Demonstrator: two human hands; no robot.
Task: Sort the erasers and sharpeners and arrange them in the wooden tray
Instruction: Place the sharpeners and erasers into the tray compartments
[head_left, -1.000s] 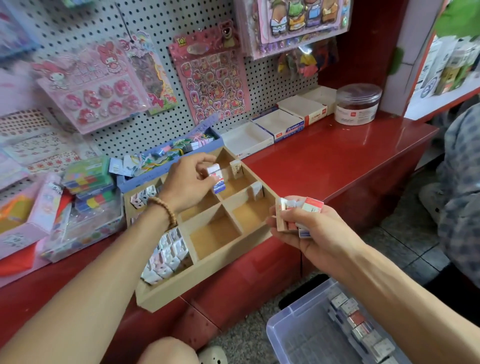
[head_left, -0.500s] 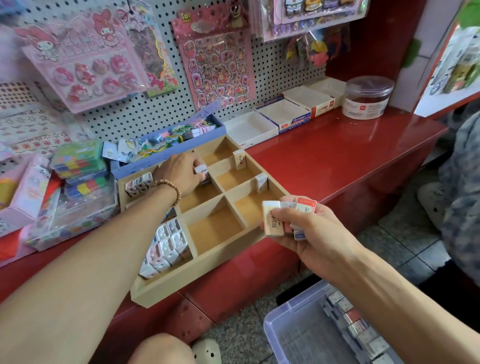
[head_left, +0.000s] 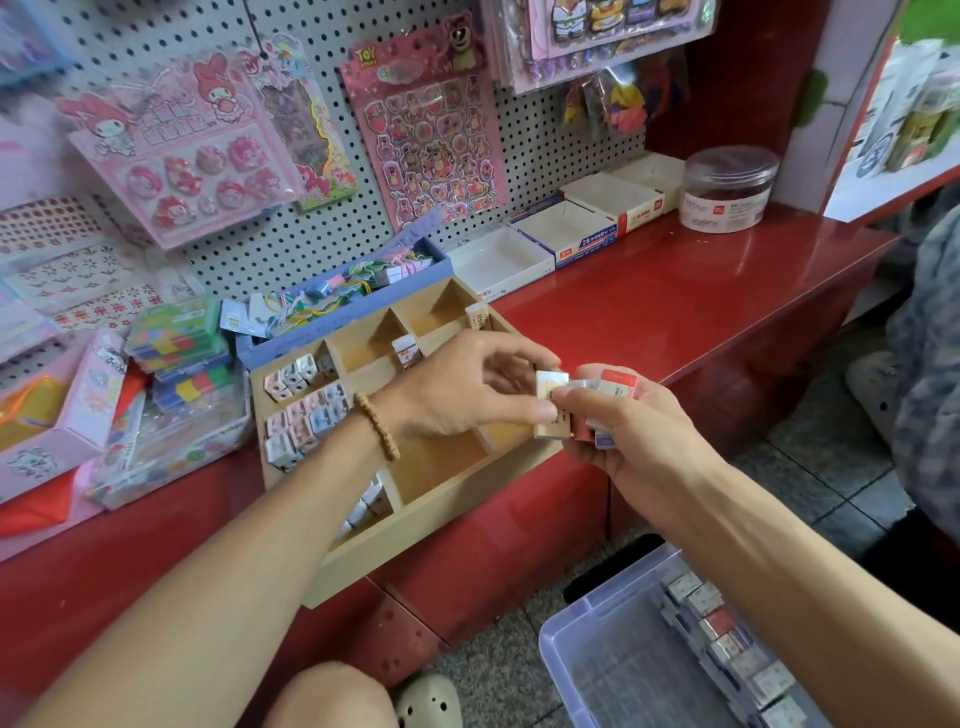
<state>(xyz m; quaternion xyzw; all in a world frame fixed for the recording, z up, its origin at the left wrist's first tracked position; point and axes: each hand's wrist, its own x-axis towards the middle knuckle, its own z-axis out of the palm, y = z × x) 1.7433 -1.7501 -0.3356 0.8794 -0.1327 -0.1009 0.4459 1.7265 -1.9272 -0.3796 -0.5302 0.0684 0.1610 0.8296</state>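
Observation:
The wooden tray (head_left: 441, 540) lies on the red counter (head_left: 675, 312), its front corner over the edge. Its left compartments hold several small pink, blue and white sharpeners (head_left: 306, 415). One eraser (head_left: 405, 352) stands in a middle compartment, and another eraser (head_left: 478, 317) stands at the far right side. My right hand (head_left: 628, 436) grips a stack of erasers (head_left: 618, 384) just past the tray's right corner. My left hand (head_left: 462, 387) reaches across the tray and pinches the beige eraser (head_left: 549, 428) at the near side of that stack.
A clear plastic bin (head_left: 613, 649) on the floor at lower right holds a row of erasers (head_left: 727, 639). Open white boxes (head_left: 566, 234) and a round jar (head_left: 727, 189) stand at the back. A blue box (head_left: 363, 312) sits behind the tray. Another person (head_left: 930, 338) is at right.
My left hand left the eraser it held in a middle compartment. It then moved right to the stack in my right hand and took hold of the beige eraser.

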